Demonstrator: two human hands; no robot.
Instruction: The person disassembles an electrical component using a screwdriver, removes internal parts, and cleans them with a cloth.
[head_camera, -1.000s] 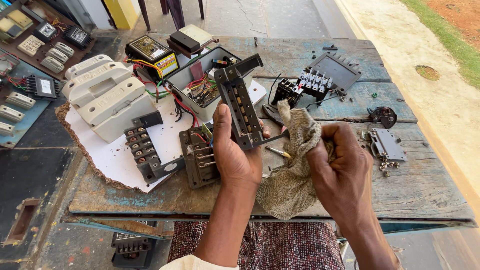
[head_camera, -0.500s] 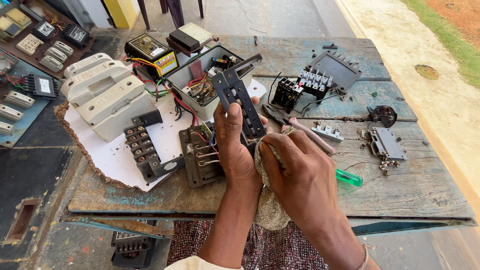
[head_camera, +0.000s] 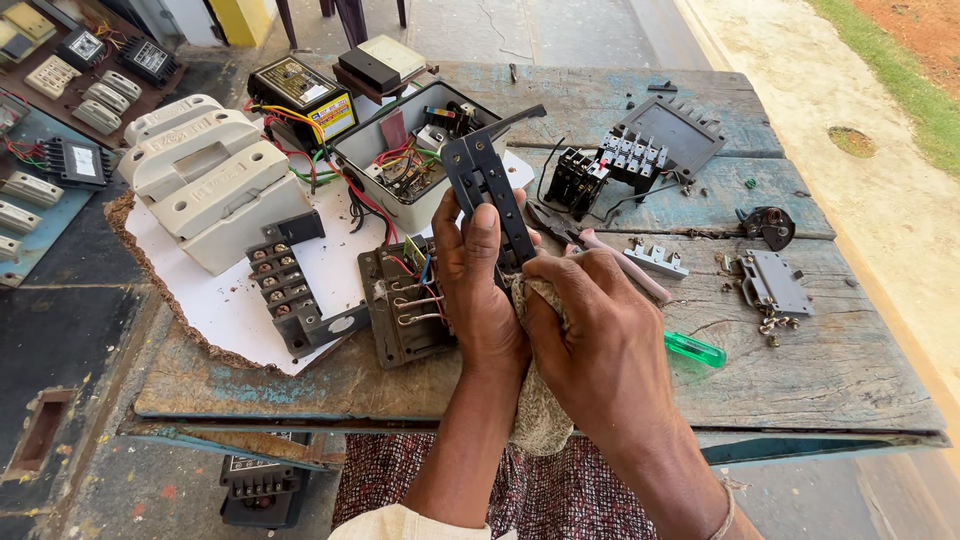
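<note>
**Head view: two hands rub a black part with a rag**

Head camera looks down on an old wooden table (head_camera: 800, 370) with worn blue paint. It is the biggest thing here, and it holds many taken-apart electric pieces spread out side by side, so each one is easy to see and reach.

On the far left of the table lie big cream switch covers (head_camera: 205, 180) on a white sheet (head_camera: 200, 300). Just right of them is an open grey box (head_camera: 410, 160) full of red, green and yellow wires. On the far right sits a black cover with terminals (head_camera: 650, 140).

Near the middle, the left hand (head_camera: 485, 300) is closed around a long black slotted part (head_camera: 490, 195). The thumb lies flat along its front and the fingers wrap behind. The part stands up and leans away, above the table, so its face is turned toward the person.

The right hand (head_camera: 600, 350) is closed too, bunched around a grey rag (head_camera: 540, 400). It presses the rag against the lower end of the black part, touching the left hand. The rest of the rag hangs down over the near table edge.

Just left of the hands lies a dark base with bare wire loops (head_camera: 405, 305). A green-handled screwdriver (head_camera: 695, 350) pokes out to the right of the right hand. Small screws (head_camera: 770, 322) lie farther right, beside a small grey plate (head_camera: 772, 282).
</note>
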